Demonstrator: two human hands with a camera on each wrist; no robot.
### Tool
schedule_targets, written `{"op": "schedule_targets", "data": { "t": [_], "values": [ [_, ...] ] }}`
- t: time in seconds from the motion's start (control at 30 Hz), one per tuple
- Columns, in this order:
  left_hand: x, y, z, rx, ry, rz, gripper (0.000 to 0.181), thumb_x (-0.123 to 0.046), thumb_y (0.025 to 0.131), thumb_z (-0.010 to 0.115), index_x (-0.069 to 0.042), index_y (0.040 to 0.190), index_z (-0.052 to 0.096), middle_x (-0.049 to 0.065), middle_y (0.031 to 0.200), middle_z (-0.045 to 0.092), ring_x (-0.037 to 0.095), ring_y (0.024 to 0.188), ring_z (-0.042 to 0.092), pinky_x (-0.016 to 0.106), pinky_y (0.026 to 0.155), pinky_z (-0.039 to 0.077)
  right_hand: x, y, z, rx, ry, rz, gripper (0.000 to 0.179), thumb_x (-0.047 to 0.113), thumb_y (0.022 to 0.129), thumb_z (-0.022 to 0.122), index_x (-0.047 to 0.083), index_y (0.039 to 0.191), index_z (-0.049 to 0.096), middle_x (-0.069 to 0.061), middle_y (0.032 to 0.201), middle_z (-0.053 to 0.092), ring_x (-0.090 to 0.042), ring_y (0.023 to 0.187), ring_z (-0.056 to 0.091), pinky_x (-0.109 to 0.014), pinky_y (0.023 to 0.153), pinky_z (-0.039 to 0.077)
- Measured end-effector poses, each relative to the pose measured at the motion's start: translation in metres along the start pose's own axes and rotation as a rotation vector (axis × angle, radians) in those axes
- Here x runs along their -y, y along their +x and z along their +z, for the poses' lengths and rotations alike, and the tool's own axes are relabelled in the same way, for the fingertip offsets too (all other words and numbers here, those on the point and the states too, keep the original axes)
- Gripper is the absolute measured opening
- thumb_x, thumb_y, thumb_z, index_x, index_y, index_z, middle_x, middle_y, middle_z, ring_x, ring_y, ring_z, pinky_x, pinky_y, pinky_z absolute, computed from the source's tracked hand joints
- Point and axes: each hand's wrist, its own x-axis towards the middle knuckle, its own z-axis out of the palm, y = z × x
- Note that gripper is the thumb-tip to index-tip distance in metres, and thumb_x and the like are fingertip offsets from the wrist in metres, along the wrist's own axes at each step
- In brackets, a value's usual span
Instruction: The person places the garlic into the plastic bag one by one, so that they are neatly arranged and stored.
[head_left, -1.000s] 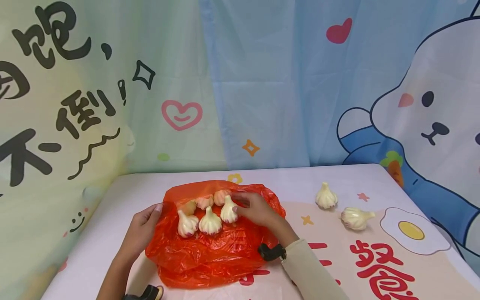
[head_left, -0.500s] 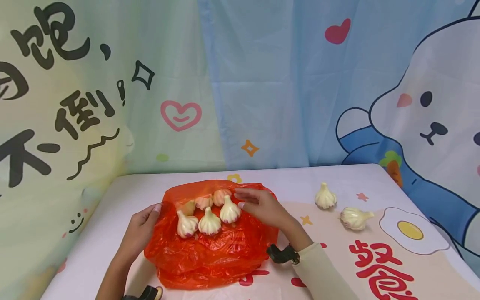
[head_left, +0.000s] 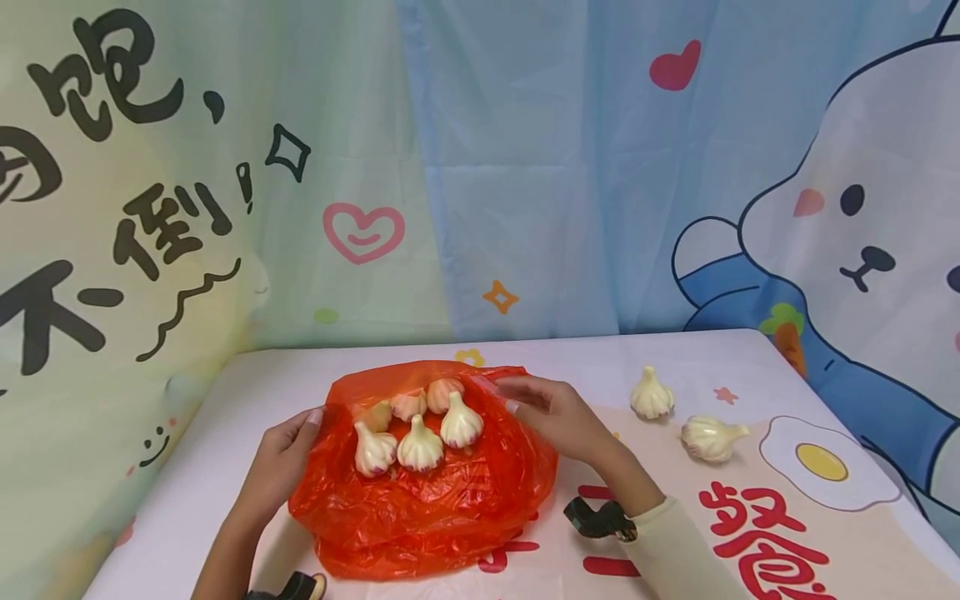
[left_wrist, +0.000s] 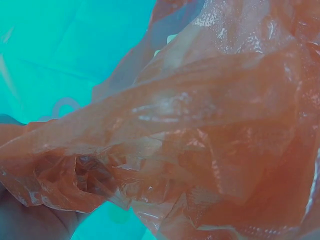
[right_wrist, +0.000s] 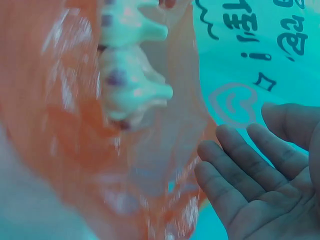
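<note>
A red plastic bag [head_left: 420, 525] lies spread on the table with its mouth gaping. Several garlic bulbs sit in it: three pale ones in front, such as the middle garlic bulb [head_left: 420, 446], and others behind, tinted by the film. At the bag's left edge my left hand [head_left: 281, 454] pinches the plastic; in the left wrist view folds of film [left_wrist: 210, 125] cover most of that hand. My right hand [head_left: 558, 417] is beside the bag's right rim, fingers extended and palm bare in the right wrist view, apart from the nearest garlic bulb [right_wrist: 132, 90].
Two more garlic bulbs lie on the table right of the bag: an upright garlic bulb [head_left: 652, 394] and a tipped garlic bulb [head_left: 712, 438]. A printed cloth covers the table [head_left: 285, 375], and a printed curtain [head_left: 517, 167] hangs behind it.
My right hand has let go of the front right garlic bulb, which stays in the bag, and has drawn back to the right. The left hand keeps its place on the bag.
</note>
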Motion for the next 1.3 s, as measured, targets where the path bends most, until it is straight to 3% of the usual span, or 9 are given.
{"op": "schedule_targets", "data": {
  "t": [0.23,0.6,0.93,1.17,1.3],
  "values": [
    [0.000,0.000,0.002,-0.002,0.031,0.017,0.055,-0.040,0.106,0.037,0.003,0.137,0.052,0.019,0.126,0.061,0.030,0.107,0.060,0.031,0.085,0.054,-0.009,-0.012,-0.022,-0.083,-0.011,0.046,0.036,0.014,0.095,0.063,0.008,0.130,0.061,-0.008,0.128,0.062,-0.028,0.116,0.059,-0.035,0.088,0.053],
    [-0.002,-0.001,0.001,0.005,0.009,0.019,0.055,-0.041,0.105,0.038,0.003,0.136,0.052,0.019,0.123,0.062,0.028,0.101,0.062,0.028,0.080,0.056,-0.014,-0.023,-0.064,-0.263,-0.180,0.024,0.045,0.026,0.097,0.062,0.010,0.138,0.053,-0.010,0.130,0.061,-0.027,0.117,0.059,-0.032,0.089,0.050],
    [-0.002,-0.001,0.000,0.003,0.016,0.020,0.055,-0.040,0.105,0.038,0.003,0.136,0.053,0.019,0.123,0.062,0.028,0.101,0.062,0.028,0.081,0.055,-0.029,-0.025,-0.086,-0.398,-0.267,0.005,0.048,0.021,0.097,0.062,0.006,0.141,0.049,-0.013,0.130,0.060,-0.031,0.120,0.056,-0.020,0.091,0.045],
    [-0.001,-0.001,0.002,0.005,0.004,0.012,0.055,-0.041,0.105,0.039,0.002,0.136,0.054,0.019,0.121,0.063,0.028,0.098,0.063,0.029,0.080,0.056,-0.046,-0.026,-0.104,-0.449,-0.357,0.069,0.054,0.028,0.098,0.061,0.007,0.145,0.044,-0.016,0.135,0.056,-0.032,0.124,0.052,-0.044,0.098,0.043],
    [-0.002,0.000,0.001,0.007,0.015,0.007,0.056,-0.042,0.105,0.038,0.001,0.136,0.053,0.019,0.122,0.062,0.028,0.099,0.063,0.030,0.080,0.056,-0.057,-0.027,-0.114,-0.471,-0.366,0.088,0.056,0.028,0.097,0.061,0.006,0.146,0.042,-0.017,0.137,0.054,-0.034,0.128,0.048,-0.048,0.100,0.040]
  ]
}}
